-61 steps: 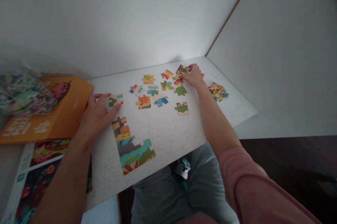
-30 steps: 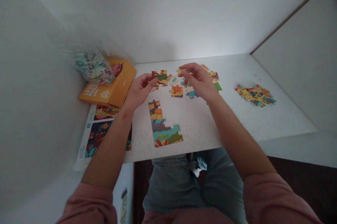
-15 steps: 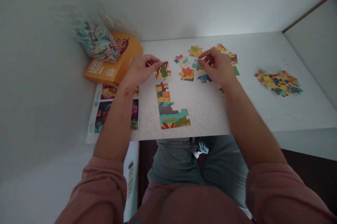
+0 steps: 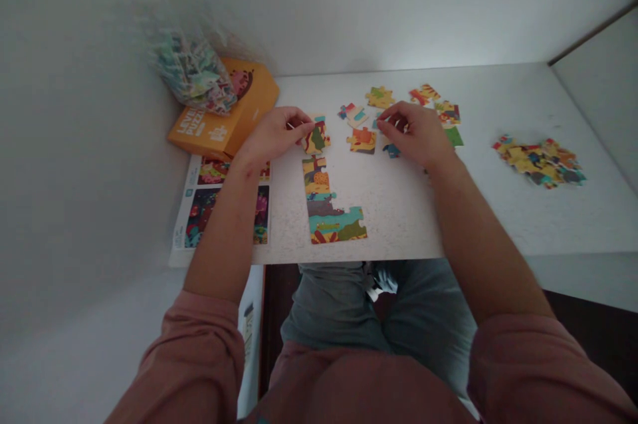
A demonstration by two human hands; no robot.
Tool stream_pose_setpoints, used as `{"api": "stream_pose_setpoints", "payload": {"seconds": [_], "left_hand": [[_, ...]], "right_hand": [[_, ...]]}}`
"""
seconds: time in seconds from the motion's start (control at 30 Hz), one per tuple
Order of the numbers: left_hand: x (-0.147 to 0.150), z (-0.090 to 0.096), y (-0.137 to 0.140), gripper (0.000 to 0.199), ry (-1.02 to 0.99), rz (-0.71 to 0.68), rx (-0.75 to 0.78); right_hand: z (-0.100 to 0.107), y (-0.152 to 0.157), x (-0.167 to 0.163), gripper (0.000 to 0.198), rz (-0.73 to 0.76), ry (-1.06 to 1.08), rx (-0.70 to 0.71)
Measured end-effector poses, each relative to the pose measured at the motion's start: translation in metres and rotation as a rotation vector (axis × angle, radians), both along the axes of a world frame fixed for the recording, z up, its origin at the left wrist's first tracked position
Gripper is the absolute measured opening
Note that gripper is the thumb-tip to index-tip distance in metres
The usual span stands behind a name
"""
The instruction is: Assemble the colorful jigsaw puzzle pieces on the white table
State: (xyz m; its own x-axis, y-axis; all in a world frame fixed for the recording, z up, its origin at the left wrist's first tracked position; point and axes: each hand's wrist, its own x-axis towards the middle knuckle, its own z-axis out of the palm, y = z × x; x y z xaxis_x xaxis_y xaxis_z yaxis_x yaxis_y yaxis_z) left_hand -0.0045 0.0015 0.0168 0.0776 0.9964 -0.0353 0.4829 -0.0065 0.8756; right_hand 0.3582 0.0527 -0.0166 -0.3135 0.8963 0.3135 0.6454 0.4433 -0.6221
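My left hand (image 4: 275, 134) pinches a jigsaw piece (image 4: 317, 139), now nearer the L-shaped section (image 4: 320, 206) at 12 o'clock, unjoined; right hand (image 4: 421, 133), can't tell.

Joined puzzle section (image 4: 323, 209): near the front edge of the table (image 4: 393, 214), left of middle.
Puzzle piece (image 4: 316, 140): just behind that section.
Loose puzzle pieces (image 4: 363, 140): farther right, toward the back edge.
Puzzle pile (image 4: 541, 160): toward the right edge.
Puzzle box (image 4: 252, 105): back left corner.
Bag of pieces (image 4: 199, 73): on the box.
Picture sheet (image 4: 198, 212): before the box, near the front left corner.
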Motion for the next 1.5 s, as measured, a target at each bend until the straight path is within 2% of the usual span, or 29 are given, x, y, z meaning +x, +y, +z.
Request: {"api": "stream_pose_setpoints", "payload": {"seconds": [0.2,0.4,0.5,0.6,0.7,0.83,0.97,1.07,1.17,1.27,1.4,1.5], "left_hand": [[0.01,0.007,-0.009,0.015,-0.241,0.024,-0.062],[0.016,0.006,-0.006,0.03,-0.246,-0.063,-0.043],[0.021,0.004,-0.003,0.029,-0.265,-0.086,-0.048],[0.022,0.006,-0.002,0.029,-0.274,-0.07,-0.041],[0.02,0.01,-0.002,0.028,-0.256,-0.013,-0.004],[0.018,0.014,-0.003,0.014,-0.255,0.031,0.039],[0.021,0.009,-0.003,0.034,-0.24,-0.041,0.074],[0.023,0.004,-0.001,0.036,-0.249,-0.119,0.073],[0.024,0.002,0.0,0.035,-0.289,-0.103,0.059],[0.026,0.002,-0.001,0.038,-0.344,-0.087,0.025],[0.028,0.0,-0.005,0.051,-0.378,-0.164,-0.048],[0.03,-0.001,-0.004,0.048,-0.37,-0.153,-0.05]], "right_hand": [[-0.001,-0.005,-0.009,0.019,0.062,0.003,-0.007],[-0.001,-0.021,-0.04,0.048,0.214,0.191,-0.099],[-0.002,-0.026,-0.055,0.065,0.255,0.262,-0.179],[-0.002,-0.028,-0.062,0.074,0.254,0.309,-0.229],[-0.001,-0.027,-0.063,0.075,0.226,0.359,-0.231],[0.0,-0.025,-0.059,0.072,0.194,0.371,-0.208],[-0.002,-0.024,-0.056,0.071,0.249,0.327,-0.235],[-0.005,-0.024,-0.059,0.079,0.257,0.387,-0.25],[-0.005,-0.026,-0.064,0.086,0.251,0.452,-0.268],[-0.005,-0.028,-0.067,0.085,0.281,0.427,-0.263],[-0.003,-0.029,-0.066,0.082,0.291,0.403,-0.24],[-0.001,-0.028,-0.063,0.08,0.276,0.408,-0.247]]}}
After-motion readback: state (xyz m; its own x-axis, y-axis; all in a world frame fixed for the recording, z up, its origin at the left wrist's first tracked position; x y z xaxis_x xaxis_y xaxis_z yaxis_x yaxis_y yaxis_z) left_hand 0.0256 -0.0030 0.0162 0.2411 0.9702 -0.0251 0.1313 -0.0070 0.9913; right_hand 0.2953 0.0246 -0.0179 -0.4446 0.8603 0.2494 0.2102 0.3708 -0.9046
